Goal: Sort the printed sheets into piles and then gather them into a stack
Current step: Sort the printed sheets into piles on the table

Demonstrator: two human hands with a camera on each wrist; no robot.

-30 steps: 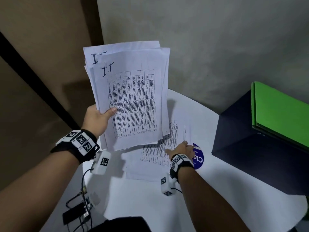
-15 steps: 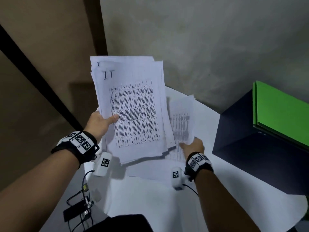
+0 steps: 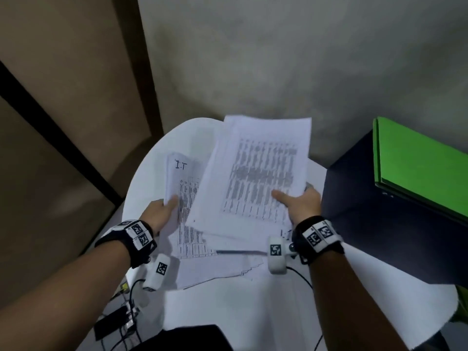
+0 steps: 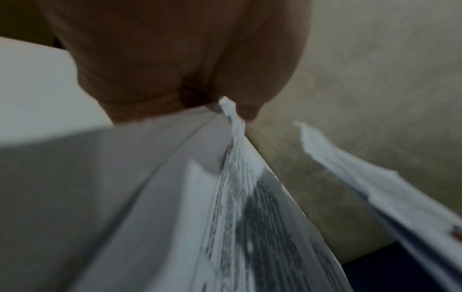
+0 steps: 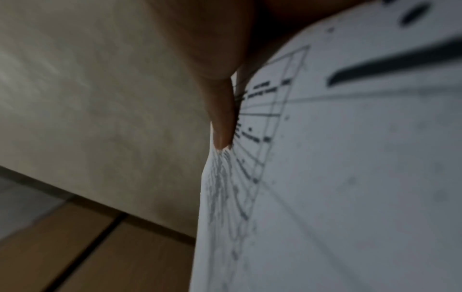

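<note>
Above the round white table (image 3: 228, 312), the left hand (image 3: 159, 219) pinches a bundle of white printed sheets marked "I.T" (image 3: 182, 188). Just right of it, the right hand (image 3: 301, 206) grips a second printed bundle (image 3: 255, 178), overlapping the first. More loose sheets (image 3: 222, 267) lie on the table beneath both.

The printed sheets (image 3: 258, 173) are thin matt white paper. The bench (image 3: 228, 307) looks smooth and white, the wall (image 3: 278, 59) behind it rough, mottled plaster. The green folder (image 3: 417, 168) looks smooth and matt.
</note>
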